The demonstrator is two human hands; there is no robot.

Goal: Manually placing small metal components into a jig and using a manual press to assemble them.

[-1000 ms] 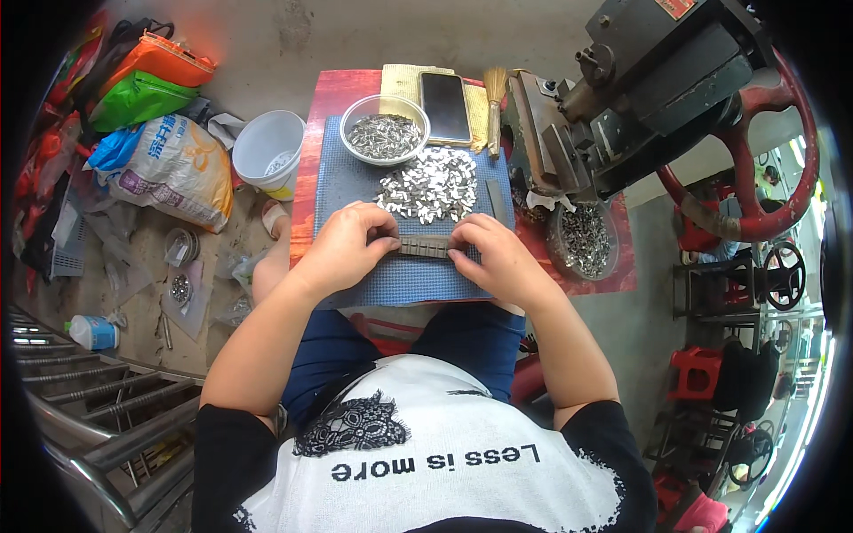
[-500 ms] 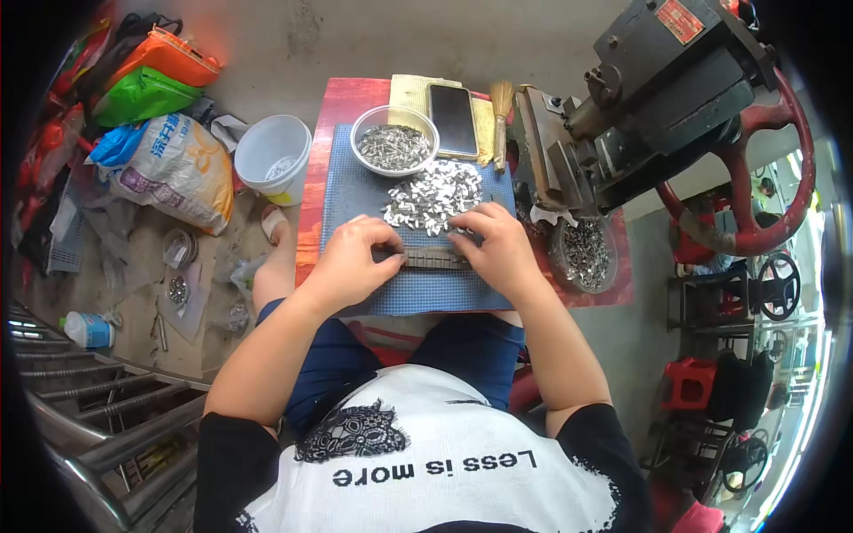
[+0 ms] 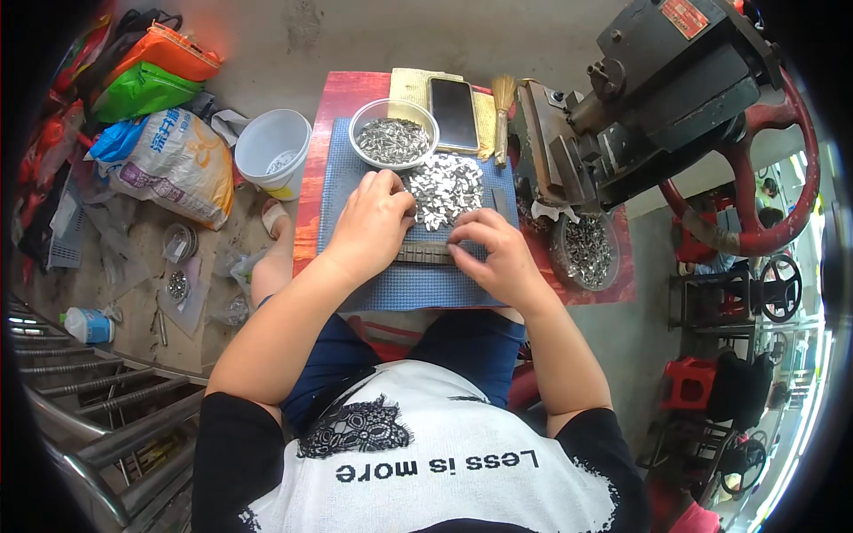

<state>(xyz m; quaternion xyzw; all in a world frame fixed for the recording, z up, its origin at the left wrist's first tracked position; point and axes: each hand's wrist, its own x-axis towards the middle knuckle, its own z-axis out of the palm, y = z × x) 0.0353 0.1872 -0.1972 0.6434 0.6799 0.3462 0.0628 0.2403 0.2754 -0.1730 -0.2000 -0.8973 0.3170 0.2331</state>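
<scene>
A dark slotted metal bar (image 3: 424, 253) lies crosswise on the blue textured mat (image 3: 391, 291). My right hand (image 3: 496, 253) is at the bar's right end, thumb and fingers bent around it. Just beyond the bar is a loose heap of small silvery metal pieces (image 3: 447, 188). My left hand (image 3: 373, 222) is at the heap's left edge, its fingers curled together with the tips turned down; whatever they pinch is hidden. Behind the heap stands a clear round bowl (image 3: 357, 153) filled with thin metal pieces.
A phone (image 3: 454, 115) lies on a yellow cloth, with a straw brush (image 3: 502, 120) beside it. At right looms a dark machine press (image 3: 657, 107) with a red handwheel (image 3: 800, 178). Below it sits a tub of metal parts (image 3: 586, 253). A white bucket (image 3: 271, 151) stands left of the table.
My left hand has moved away from the bar's left end, forward to the heap's left edge. My right hand stays by the bar's right end, slightly shifted.
</scene>
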